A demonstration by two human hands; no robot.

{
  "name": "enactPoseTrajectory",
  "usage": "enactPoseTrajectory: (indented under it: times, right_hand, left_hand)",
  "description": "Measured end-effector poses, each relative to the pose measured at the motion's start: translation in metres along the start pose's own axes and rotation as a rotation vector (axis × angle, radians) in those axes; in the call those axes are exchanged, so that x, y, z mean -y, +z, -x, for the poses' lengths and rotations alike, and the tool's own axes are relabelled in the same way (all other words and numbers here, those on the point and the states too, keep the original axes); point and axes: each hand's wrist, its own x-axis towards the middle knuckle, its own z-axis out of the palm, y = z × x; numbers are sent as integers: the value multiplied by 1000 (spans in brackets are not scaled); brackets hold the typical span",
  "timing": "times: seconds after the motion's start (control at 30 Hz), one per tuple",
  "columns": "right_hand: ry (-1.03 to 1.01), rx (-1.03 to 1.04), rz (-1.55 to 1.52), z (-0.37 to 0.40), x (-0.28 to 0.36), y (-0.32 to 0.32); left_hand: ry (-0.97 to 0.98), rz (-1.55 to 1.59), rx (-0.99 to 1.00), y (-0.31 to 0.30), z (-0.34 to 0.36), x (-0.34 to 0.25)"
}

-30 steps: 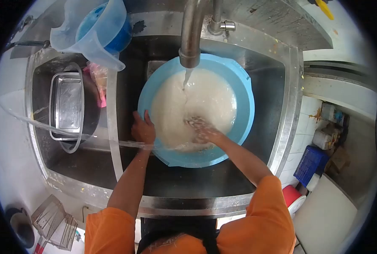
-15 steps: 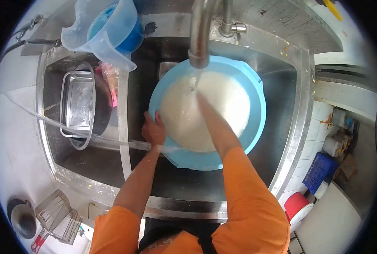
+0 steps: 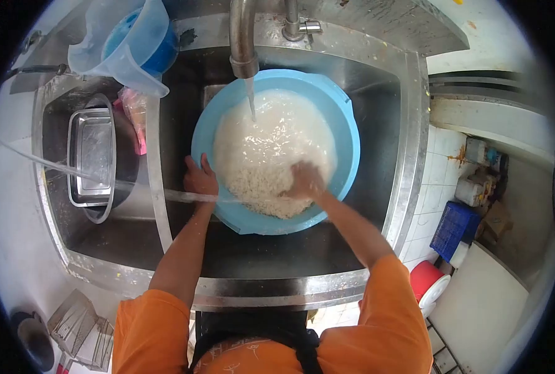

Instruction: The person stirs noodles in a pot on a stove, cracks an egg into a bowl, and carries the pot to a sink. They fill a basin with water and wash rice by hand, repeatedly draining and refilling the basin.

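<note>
A light blue basin (image 3: 352,146) sits in the sink, holding cloudy white water (image 3: 271,128) and whitish grains that look like rice (image 3: 262,190). The grains show above the water along the near side. My left hand (image 3: 201,177) grips the basin's left rim, thumb toward the inside. Inside the basin, at the near right, my right hand (image 3: 306,181) is among the grains. Motion blur smears its fingers, and whether they close on any grains is not clear. From the faucet (image 3: 244,59), a stream of water runs into the basin's far left part.
Metal trays (image 3: 93,156) and a pink bag (image 3: 134,118) lie in the left sink compartment. A translucent pitcher (image 3: 128,53) stands at the back left. A clear hose (image 3: 125,186) crosses from the left toward the basin. At the right are a blue crate (image 3: 454,229) and a red bucket (image 3: 424,279).
My right hand has come from the basin's middle, under the cloudy water, toward the near right side. Grains now show there. My left hand stays on the rim; the whole view has shifted.
</note>
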Motion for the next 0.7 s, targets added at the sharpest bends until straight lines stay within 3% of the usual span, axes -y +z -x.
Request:
enactPoseTrajectory:
  times: [0.07, 0.1, 0.23, 0.4, 0.5, 0.57, 0.7]
  right_hand:
    - [-63, 508, 92, -41, -9, -40]
    - [-64, 529, 37, -67, -22, -37]
    - [-2, 59, -293, -176, -41, 23]
    - [-189, -107, -486, -221, 41, 22]
    - [-314, -108, -507, -210, 79, 21]
    - [-404, -65, -473, -187, 96, 25]
    - [-602, -25, -319, -91, 75, 13]
  left_hand:
    - [3, -14, -4, 1, -4, 2]
    - [-2, -37, -8, 1, -3, 0]
    - [36, 46, 4, -1, -4, 2]
    - [-1, 40, 54, 2, -4, 5]
    - [19, 32, -22, 1, -4, 6]
    - [17, 21, 47, -3, -3, 5]
    - [-74, 21, 102, -2, -2, 3]
